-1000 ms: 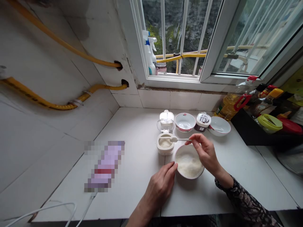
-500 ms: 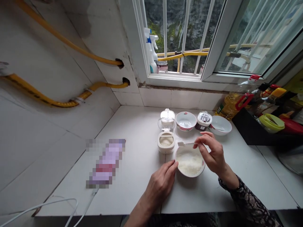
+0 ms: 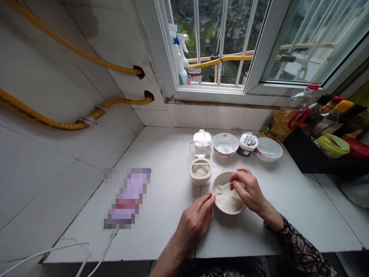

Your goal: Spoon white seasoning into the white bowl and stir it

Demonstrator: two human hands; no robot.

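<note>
A white bowl (image 3: pixel 218 205) of white granules sits on the white counter near the front. My left hand (image 3: pixel 195 220) rests against the bowl's left rim, fingers touching it. My right hand (image 3: pixel 250 190) is over the bowl and pinches a small white spoon (image 3: pixel 219 188) whose scoop lies in the granules at the bowl's left side. Just behind and to the left stands an open seasoning jar (image 3: pixel 200 171) with pale powder, its clear lid (image 3: pixel 200 148) flipped back.
Behind the bowl stand a floral bowl (image 3: pixel 225 144), a dark lidded jar (image 3: pixel 247 144) and a white bowl (image 3: pixel 268 149). An oil bottle (image 3: pixel 284 118) and a black tray of condiments (image 3: pixel 331 146) sit at right. A blurred package (image 3: pixel 128 198) and white cable (image 3: pixel 57 254) lie at left.
My right hand carried the spoon from over the seasoning jar rightward and down into the bowl. My left hand stayed at the bowl's rim.
</note>
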